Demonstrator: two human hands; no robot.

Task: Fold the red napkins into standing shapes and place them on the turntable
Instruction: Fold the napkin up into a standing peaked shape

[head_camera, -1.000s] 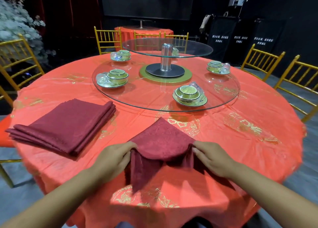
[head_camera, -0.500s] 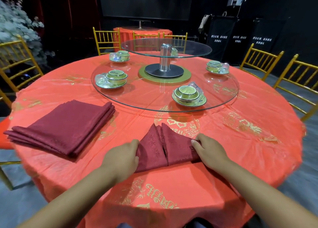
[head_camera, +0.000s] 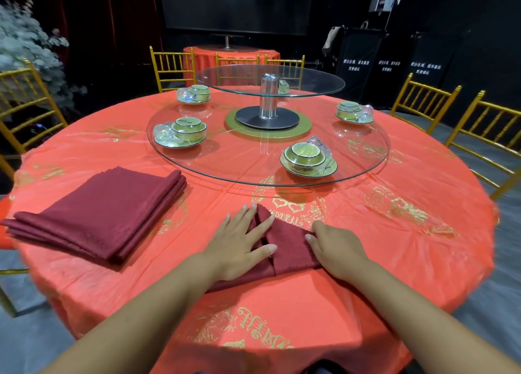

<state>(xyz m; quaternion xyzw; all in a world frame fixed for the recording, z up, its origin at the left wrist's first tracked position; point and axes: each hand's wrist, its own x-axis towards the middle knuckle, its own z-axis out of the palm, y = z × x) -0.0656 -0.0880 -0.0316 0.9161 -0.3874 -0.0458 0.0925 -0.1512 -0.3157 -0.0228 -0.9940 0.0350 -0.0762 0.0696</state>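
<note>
A round table in an orange-red cloth with gold print fills most of the view. On its middle sits a two-tier glass turntable: the wide lower disc lies low over the cloth, and a smaller upper disc stands above it on a metal post with a dark round base. Gold chairs ring the far, left and right sides of the table.

On the near left of the cloth, well apart from the turntable, lies a stack of dark red napkins, folded square and flat.

Near the table's front edge, just short of the lower disc's rim, lies the napkin being folded. It is flat on the cloth, not on the turntable, with two flaps meeting along a centre seam and a point aimed at the far side.

The left hand lies palm down on the left flap, fingers straight and spread, pressing it flat. The right hand rests at the right flap's outer edge with bent knuckles and fingertips on the cloth; whether it pinches the edge cannot be told.

Four green bowl-and-saucer sets stand on the lower disc: near right, left, far left and far right.
</note>
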